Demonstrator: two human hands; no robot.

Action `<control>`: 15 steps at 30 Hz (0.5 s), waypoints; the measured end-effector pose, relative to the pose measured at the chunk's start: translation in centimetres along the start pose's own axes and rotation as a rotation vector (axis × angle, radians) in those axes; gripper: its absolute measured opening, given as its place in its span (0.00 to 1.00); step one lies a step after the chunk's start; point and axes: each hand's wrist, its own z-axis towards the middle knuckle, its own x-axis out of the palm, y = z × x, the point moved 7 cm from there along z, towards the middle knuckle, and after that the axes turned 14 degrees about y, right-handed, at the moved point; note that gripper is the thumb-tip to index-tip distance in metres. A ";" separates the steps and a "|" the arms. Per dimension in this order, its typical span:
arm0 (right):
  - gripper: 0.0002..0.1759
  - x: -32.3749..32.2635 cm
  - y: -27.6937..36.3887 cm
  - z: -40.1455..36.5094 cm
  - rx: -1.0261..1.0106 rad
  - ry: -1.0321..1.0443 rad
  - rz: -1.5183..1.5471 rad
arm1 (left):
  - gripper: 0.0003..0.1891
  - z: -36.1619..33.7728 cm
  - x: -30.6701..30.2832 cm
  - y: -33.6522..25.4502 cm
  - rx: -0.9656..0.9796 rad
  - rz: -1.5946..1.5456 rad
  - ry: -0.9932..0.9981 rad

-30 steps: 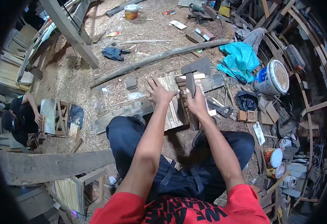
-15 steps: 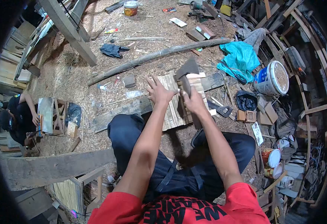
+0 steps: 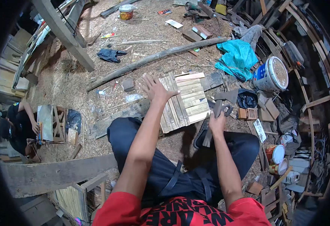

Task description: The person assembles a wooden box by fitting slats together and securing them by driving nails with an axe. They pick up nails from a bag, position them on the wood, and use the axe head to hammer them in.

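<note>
A panel of light wooden strips (image 3: 193,94) rests on a grey board (image 3: 131,112) in front of my knees. Darker strips cross it lengthwise at its left part. My left hand (image 3: 158,91) lies at the upper left of the panel, fingers spread, the thumb reaching over the darker strips. In my right hand (image 3: 217,122) is the wooden handle of a hatchet (image 3: 227,96), just right of the panel. The hatchet's broad metal head points up and to the right, apart from the panel. Beneath it, a handsaw handle (image 3: 228,110) shows partly.
Beyond the panel a long curved pole (image 3: 157,56) crosses the shaving-covered floor. A teal plastic sheet (image 3: 238,58), a large white bucket (image 3: 272,74) and small wooden blocks (image 3: 247,113) are on the right. At the left, another person (image 3: 20,126) works beside a wooden frame (image 3: 56,122).
My right hand has moved right and down with the hatchet, from above the panel to beside it. The light strips are now more exposed. My left hand has shifted slightly left.
</note>
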 end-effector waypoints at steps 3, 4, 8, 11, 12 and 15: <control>0.19 1.2 -1.6 -0.2 0.221 0.072 0.269 | 0.75 0.3 0.5 -1.3 0.235 0.102 -0.016; 0.20 1.5 -1.6 -0.9 0.305 0.105 0.378 | 0.75 0.6 0.6 -1.5 0.239 0.108 0.032; 0.21 2.4 0.1 -4.6 0.328 0.112 0.561 | 0.68 1.0 -0.3 -2.2 0.309 0.144 0.033; 0.15 3.9 1.6 -4.3 0.307 0.158 0.917 | 0.60 1.8 -0.3 -2.6 0.457 0.127 -0.001; 0.14 4.4 1.8 -4.1 0.303 0.193 1.011 | 0.58 2.1 -0.3 -2.4 0.467 0.063 0.049; 0.13 4.7 2.4 -4.0 0.295 0.237 1.067 | 0.48 2.5 -0.8 -2.0 0.485 -0.065 0.095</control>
